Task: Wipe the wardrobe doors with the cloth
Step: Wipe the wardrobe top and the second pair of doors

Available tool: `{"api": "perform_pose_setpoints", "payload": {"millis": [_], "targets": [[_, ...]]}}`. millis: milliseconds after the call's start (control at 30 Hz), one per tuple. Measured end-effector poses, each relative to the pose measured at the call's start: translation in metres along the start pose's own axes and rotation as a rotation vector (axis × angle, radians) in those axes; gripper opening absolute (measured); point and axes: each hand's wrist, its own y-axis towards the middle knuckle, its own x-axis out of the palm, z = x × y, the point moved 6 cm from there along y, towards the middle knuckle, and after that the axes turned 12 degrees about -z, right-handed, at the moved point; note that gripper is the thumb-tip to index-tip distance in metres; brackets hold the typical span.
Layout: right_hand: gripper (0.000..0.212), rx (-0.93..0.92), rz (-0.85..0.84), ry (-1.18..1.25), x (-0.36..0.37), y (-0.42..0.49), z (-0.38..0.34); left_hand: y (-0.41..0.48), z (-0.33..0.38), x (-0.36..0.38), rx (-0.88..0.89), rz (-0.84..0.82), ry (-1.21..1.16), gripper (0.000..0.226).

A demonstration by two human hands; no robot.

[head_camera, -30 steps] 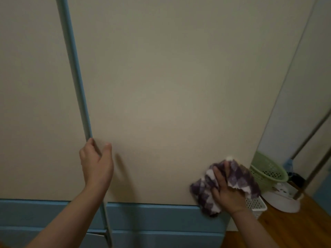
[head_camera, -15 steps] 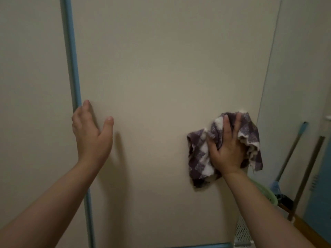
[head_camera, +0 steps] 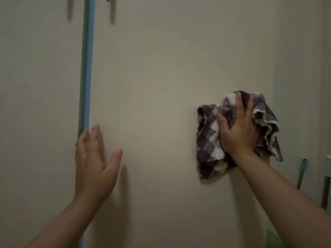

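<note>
A beige wardrobe door (head_camera: 161, 72) fills the head view, with a blue vertical strip (head_camera: 87, 65) along its left edge and a second beige door (head_camera: 35, 86) left of the strip. My right hand (head_camera: 236, 129) presses a purple-and-white checked cloth (head_camera: 208, 140) flat against the door near its right edge, fingers straight and spread. My left hand (head_camera: 93, 163) rests open on the door just right of the blue strip, fingers straight, holding nothing.
Right of the wardrobe is a pale wall (head_camera: 300, 68). A blue-tipped broom handle (head_camera: 302, 172) and a dark pole (head_camera: 325, 192) lean there. A green basket edge (head_camera: 274, 240) shows at the bottom right. Two door handles' shadows sit at the top left.
The view has risen up the door. My right hand has slid the cloth upward along the door's right side. My left hand moved up the blue strip's edge.
</note>
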Motion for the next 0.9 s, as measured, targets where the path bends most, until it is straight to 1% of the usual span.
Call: {"api": "perform_pose_setpoints", "payload": {"millis": [100,133,267,333,433,567,700,800,900], "targets": [[0.069,0.002,-0.014,0.013,-0.002,0.011,-0.007,0.004,0.0,-0.004,0.021,-0.004,0.016,0.071],[0.069,-0.009,-0.016,0.018,-0.003,0.016,-0.011,0.009,0.006,-0.006,0.061,0.004,0.045,0.07],[0.072,-0.062,-0.025,0.033,-0.011,0.05,-0.036,0.056,0.059,-0.022,0.329,0.072,0.173,0.06],[0.072,-0.076,-0.03,0.02,-0.019,0.068,-0.051,0.086,0.094,-0.027,0.454,0.049,0.178,0.052],[0.067,-0.118,-0.029,0.017,-0.029,0.101,-0.072,0.129,0.135,-0.032,0.544,-0.003,0.179,0.044],[0.062,-0.194,-0.085,0.018,-0.038,0.147,-0.105,0.174,0.168,-0.031,0.58,-0.073,0.179,0.037],[0.061,-0.285,-0.16,0.048,-0.053,0.21,-0.142,0.22,0.197,-0.038,0.624,-0.142,0.232,0.033],[0.059,-0.364,-0.191,0.085,-0.064,0.255,-0.167,0.257,0.218,-0.052,0.606,-0.177,0.226,0.033],[0.059,-0.394,-0.21,0.106,-0.075,0.302,-0.192,0.3,0.245,-0.069,0.569,-0.214,0.245,0.034]]}}
